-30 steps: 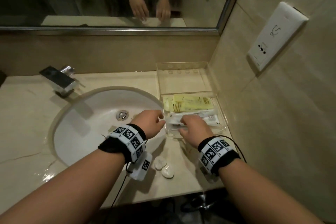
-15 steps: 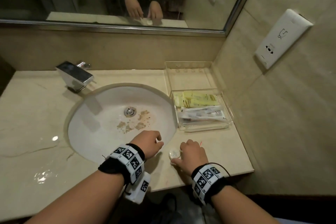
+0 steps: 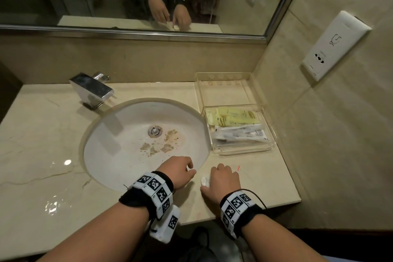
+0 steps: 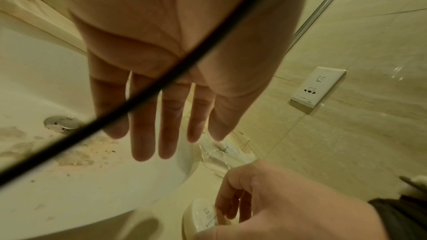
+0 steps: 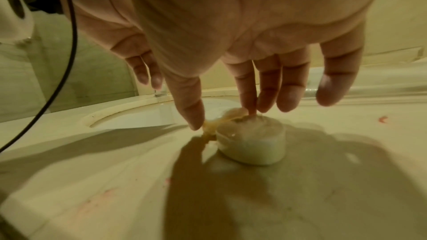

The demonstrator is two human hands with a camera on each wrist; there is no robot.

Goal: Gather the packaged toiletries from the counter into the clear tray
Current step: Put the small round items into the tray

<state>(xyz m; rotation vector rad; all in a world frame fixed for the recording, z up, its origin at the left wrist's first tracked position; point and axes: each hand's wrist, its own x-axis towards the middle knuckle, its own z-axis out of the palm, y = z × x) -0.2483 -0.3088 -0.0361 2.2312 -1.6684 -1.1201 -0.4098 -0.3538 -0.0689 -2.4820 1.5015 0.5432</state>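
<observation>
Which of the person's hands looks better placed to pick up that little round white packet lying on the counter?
Right. The right hand already touches the round packet with thumb and fingertips, while the left hand hovers empty over the sink.

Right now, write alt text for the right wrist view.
The right hand reaches down to a round wrapped soap on the beige counter, thumb and fingertips touching its crinkled wrapper. The sink rim curves behind, and a black cable hangs at left.

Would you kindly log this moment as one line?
right hand: pinching round white wrapped soap on counter | left hand: idle | clear tray: part-filled
</observation>
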